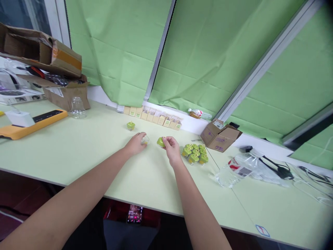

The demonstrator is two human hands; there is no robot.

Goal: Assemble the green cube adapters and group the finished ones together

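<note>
My left hand (135, 143) is closed around a small clear cup (145, 140) with something yellow inside, just above the pale tabletop. In my right hand (171, 146) a green lid (160, 142) is pinched between thumb and fingers, apart from the cup. Beyond my left hand stands a small clear cup with a green top (130, 125). To the right of my right hand, several more green-topped cups (194, 152) are grouped together.
A row of small cardboard boxes (156, 117) lines the table's back edge. An open carton (220, 135) and a large plastic bottle (238, 168) stand right. At left are a yellow power strip (44, 119), a clear glass jar (77, 108) and stacked cardboard boxes (65, 95).
</note>
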